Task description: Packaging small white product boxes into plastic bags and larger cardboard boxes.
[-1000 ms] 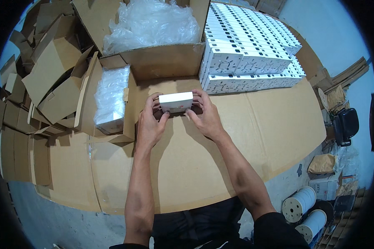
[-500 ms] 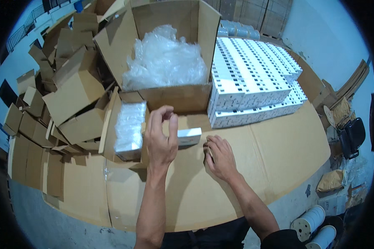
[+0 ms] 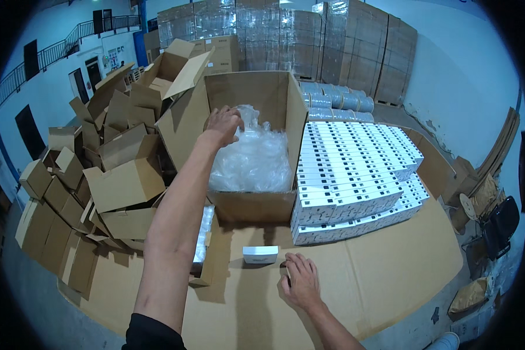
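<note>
My left hand (image 3: pixel 223 123) reaches into a tall open cardboard box (image 3: pixel 251 207), its fingers curled at a raised tuft of clear plastic wrap (image 3: pixel 254 154) on the crumpled heap inside. The fingertips are partly hidden. On the cardboard-covered table, my right hand (image 3: pixel 302 281) rests with fingers apart and holds nothing. Just left of it stands a small white box (image 3: pixel 260 255). A low open carton (image 3: pixel 211 251) with plastic-wrapped packs lies partly behind my left forearm.
Stacked rows of white boxes (image 3: pixel 350 175) cover the table's right side. Empty cartons (image 3: pixel 125 181) pile up at left. Behind are spools (image 3: pixel 338 99) and wrapped pallets of cartons (image 3: pixel 356 44). A black chair (image 3: pixel 501 227) stands at right.
My left hand has moved forward from above the low carton into the tall box. The view has tilted up; my right hand stays on the table beside the small white box.
</note>
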Available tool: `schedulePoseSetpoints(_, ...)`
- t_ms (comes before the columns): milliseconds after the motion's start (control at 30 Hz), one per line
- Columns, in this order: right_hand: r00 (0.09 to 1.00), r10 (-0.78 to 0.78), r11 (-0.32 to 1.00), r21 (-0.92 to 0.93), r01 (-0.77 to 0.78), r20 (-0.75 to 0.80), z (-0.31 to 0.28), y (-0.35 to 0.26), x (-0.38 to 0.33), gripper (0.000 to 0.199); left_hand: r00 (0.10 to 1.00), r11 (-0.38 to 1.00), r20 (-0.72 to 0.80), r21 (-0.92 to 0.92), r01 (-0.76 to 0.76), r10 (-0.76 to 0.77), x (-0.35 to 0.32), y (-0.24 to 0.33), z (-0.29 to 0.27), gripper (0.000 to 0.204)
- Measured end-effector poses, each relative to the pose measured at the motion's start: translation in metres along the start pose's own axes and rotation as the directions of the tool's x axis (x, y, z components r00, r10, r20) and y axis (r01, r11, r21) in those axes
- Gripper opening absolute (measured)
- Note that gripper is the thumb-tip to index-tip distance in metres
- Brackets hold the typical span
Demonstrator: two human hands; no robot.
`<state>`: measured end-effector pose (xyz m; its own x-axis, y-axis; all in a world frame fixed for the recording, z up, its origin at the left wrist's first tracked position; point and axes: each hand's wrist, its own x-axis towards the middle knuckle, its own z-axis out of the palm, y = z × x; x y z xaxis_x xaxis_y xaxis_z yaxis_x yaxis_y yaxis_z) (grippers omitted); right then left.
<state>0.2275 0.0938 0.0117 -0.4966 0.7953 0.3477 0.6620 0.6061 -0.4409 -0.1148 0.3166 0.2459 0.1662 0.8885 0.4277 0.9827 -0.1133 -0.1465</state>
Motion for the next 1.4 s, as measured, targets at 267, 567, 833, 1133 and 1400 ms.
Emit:
schedulePoseSetpoints(267,1.000,-0.022,1.000,-0.005,0.022,-0.008,0.003,0.003,0.002,0.040,0.975,0.933,-0.101,-0.325,0.158,-0.200,0.024,-0.032,0.004,0.019)
schedulePoseSetpoints(567,1.000,-0.007,1.000,0.002,0.007,0.006,0.001,0.000,-0.003,0.040,0.875,0.762,-0.366,-0.648,0.006,-0.318,0.034,-0.026,-0.022,0.018)
schedulePoseSetpoints(833,0.997,-0.029,0.998,0.059,0.034,-0.078,0.005,0.005,-0.004,0.035,0.750,0.673,-0.523,-0.726,-0.143,-0.404,-0.051,0.066,-0.093,0.017)
schedulePoseSetpoints(1133,0.951,0.249,0.461,0.886,0.052,-0.186,-0.012,0.003,-0.001,0.034,0.835,0.500,-0.222,-0.863,0.073,-0.504,-0.264,0.181,-0.046,0.014)
schedulePoseSetpoints(1400,0.922,0.354,0.687,0.712,-0.141,-0.159,0.008,-0.056,-0.019,0.022,0.883,0.503,-0.008,-0.825,0.260,-0.470,-0.339,0.221,0.038,0.014)
